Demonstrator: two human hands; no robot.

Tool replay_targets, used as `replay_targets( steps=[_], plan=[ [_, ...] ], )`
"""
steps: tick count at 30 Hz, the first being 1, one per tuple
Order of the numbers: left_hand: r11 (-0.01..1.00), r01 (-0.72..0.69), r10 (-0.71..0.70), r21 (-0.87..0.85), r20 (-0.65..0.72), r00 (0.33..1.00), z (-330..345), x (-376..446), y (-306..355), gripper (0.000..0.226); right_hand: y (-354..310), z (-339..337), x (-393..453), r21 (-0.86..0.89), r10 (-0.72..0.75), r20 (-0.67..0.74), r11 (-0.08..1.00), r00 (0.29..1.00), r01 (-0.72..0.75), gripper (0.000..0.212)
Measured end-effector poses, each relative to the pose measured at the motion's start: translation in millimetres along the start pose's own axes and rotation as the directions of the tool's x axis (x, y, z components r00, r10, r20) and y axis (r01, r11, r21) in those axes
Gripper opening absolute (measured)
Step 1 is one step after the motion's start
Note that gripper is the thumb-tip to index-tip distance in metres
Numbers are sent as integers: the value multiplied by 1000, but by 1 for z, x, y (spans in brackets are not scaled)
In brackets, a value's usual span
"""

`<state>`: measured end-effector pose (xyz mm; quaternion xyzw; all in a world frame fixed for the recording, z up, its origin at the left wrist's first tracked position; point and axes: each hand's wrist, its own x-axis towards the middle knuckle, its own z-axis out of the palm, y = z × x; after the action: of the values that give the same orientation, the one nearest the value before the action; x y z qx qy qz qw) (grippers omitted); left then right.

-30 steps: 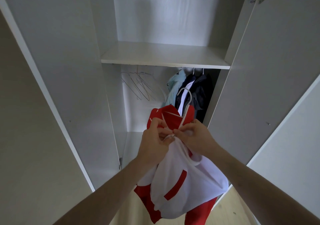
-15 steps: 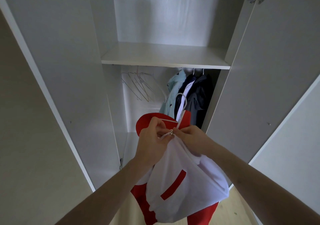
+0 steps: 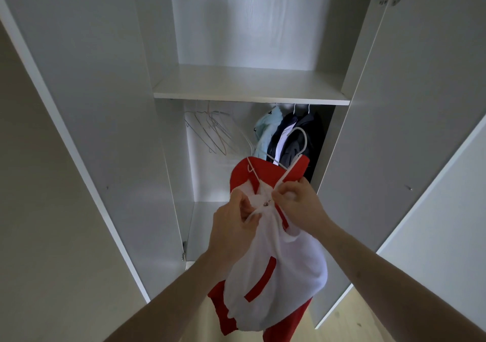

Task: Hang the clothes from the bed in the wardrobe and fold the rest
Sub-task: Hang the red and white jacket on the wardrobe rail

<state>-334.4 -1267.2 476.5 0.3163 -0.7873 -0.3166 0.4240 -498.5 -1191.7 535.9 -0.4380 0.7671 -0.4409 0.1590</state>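
A red and white zip jacket point(image 3: 273, 283) hangs from a white hanger point(image 3: 299, 141) in front of the open wardrobe. My left hand point(image 3: 231, 226) grips the white fabric just left of the zipper near the collar. My right hand point(image 3: 297, 204) pinches the zipper side on the right, below the red collar point(image 3: 247, 178). The hanger's hook sticks up above the collar, free of the rail. The jacket's body droops between my forearms.
The white wardrobe point(image 3: 249, 97) stands open, with a bare shelf on top. Several empty wire hangers point(image 3: 213, 133) hang at the left below it. A light blue garment point(image 3: 268, 131) and dark jackets point(image 3: 299, 133) hang at the right. Both doors point(image 3: 407, 131) are swung wide.
Both hands stayed at the jacket's zipper. The collar opened wider and the hanger's hook tipped to the right. The jacket's body sank slightly.
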Motion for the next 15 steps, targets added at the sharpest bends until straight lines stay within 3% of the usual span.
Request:
replay_targets(
  steps=[4, 8, 15],
  plan=[
    [999, -10, 10, 43, 2, 1000, 8, -9, -15, 39, 11, 7, 3, -87, -54, -73, 995, 996, 48, 12],
    [995, 13, -15, 101, 17, 1000, 5, -22, -34, 36, 27, 0, 16, -92, -16, -192, 996, 981, -2, 9],
    [980, 11, -38, 201, 135, 990, -4, -49, -77, 33, 52, -21, 31, -177, 23, -247, 982, 969, -68, 12]
  ],
)
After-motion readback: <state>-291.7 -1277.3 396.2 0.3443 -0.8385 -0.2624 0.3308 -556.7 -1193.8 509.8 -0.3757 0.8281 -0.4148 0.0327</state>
